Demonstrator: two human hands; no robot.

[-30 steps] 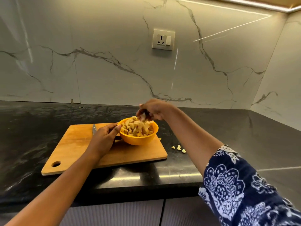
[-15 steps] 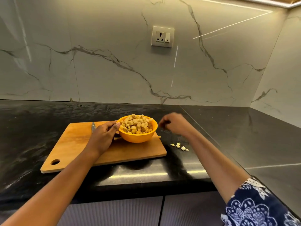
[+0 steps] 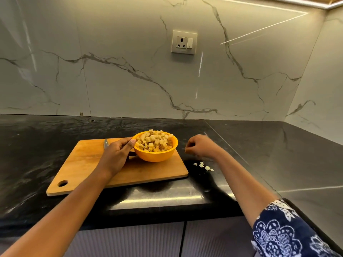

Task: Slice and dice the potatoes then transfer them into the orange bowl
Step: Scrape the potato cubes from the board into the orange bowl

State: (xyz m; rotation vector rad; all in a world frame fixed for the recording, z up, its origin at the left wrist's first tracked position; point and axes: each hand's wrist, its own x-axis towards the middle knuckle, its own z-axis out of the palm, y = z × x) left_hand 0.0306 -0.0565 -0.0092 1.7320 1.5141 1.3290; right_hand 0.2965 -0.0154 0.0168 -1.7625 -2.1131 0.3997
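Note:
The orange bowl (image 3: 157, 154) stands on the wooden cutting board (image 3: 89, 164), heaped with diced potato (image 3: 154, 140). My left hand (image 3: 117, 156) grips the bowl's left side, thumb up at the rim. My right hand (image 3: 198, 146) is low over the black counter just right of the board. Its fingers are curled and the fingertips pinch a small pale potato piece. Several loose potato pieces (image 3: 203, 166) lie on the counter in front of that hand. A knife (image 3: 105, 143) lies on the board, mostly hidden behind my left hand.
The black counter (image 3: 259, 154) runs along a marble wall and turns a corner at the right. A wall socket (image 3: 184, 42) sits above the bowl. The counter's front edge is near, with cabinet doors below.
My right hand left the top of the bowl and moved right and down to the counter beside the board. My left hand kept its grip on the bowl.

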